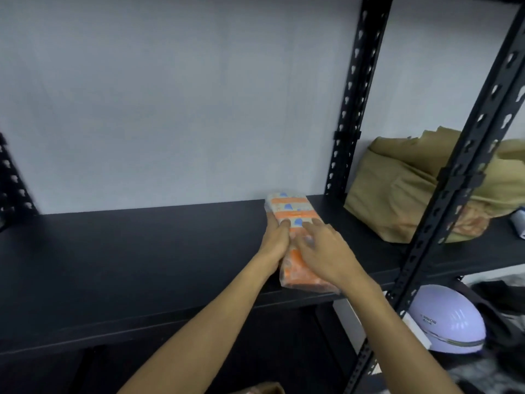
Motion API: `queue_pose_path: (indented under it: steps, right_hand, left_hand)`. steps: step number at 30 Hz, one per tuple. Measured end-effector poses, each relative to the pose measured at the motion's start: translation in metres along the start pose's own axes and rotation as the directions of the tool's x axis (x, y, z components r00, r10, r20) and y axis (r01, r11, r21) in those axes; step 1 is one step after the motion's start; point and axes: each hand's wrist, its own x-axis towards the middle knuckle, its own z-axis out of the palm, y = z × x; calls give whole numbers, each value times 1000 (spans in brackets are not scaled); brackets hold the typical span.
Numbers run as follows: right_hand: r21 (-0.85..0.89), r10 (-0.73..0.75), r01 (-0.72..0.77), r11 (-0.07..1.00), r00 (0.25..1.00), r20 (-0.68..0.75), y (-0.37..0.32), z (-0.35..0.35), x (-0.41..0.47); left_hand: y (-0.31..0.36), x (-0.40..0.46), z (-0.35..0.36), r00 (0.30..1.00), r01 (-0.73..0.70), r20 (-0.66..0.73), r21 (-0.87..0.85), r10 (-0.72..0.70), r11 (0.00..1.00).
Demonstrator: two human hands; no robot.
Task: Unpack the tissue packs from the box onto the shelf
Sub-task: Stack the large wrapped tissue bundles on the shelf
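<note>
Standing on the right part of the next shelf bay, past the two black slotted posts (355, 109), is a crumpled tan bag (397, 189), with a small white object at the far right edge too blurred to name. Below it, on the lower level, lies a lilac helmet (446, 322) beside some dark cloth. A grey wall (170, 95) closes the back of the shelf (127, 251), whose dark board runs wide and bare to the left of the hands. At the bottom edge of the view a brown corner of the box (267, 388) just shows.

An orange-and-white tissue pack (295, 211) lies flat on the shelf board, its long side running from the front edge toward the wall, its far end near the wall and just left of the rear post. The left hand (277, 240) lies along the pack's left side, fingers fairly straight against it. The right hand (321, 251) rests flat on top of the pack, fingers spread and extended, pressing rather than curling round it. Neither grip is closed; both hands touch the pack with loose, straight fingers.
</note>
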Motion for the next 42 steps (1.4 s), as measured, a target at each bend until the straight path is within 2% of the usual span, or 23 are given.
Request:
queue_pose_path:
  steps: [2, 6, 11, 16, 22, 31, 39, 42]
  right_hand:
    - [-161, 10, -19, 987, 999, -53, 24, 6, 0]
    - [-215, -16, -13, 977, 991, -131, 79, -4, 12]
    - [-206, -23, 1, 978, 994, -103, 110, -18, 42]
    - [-130, 12, -46, 990, 969, -246, 122, -10, 59]
    - [-175, -48, -7, 984, 949, -312, 141, -9, 75]
    - [-293, 61, -123, 948, 975, -213, 120, -2, 61]
    - [-299, -1, -44, 953, 989, -149, 137, -12, 60]
    - [-359, -86, 14, 933, 978, -187, 135, -5, 59]
  left_hand:
    - [-1, 15, 24, 998, 16, 66, -30, -14, 999]
    - [2, 47, 50, 984, 20, 174, 51, -29, 999]
    - [3, 89, 60, 982, -35, 191, 148, 6, 988]
    - [-7, 121, 72, 982, -92, 182, 173, 60, 981]
    - [-9, 139, 82, 981, -110, 178, 195, 75, 975]
    - [-15, 147, 78, 983, -133, 144, 110, 117, 985]
    - [-15, 144, 81, 980, -170, 139, 199, 144, 965]
    - [-15, 144, 82, 977, -182, 148, 205, 153, 962]
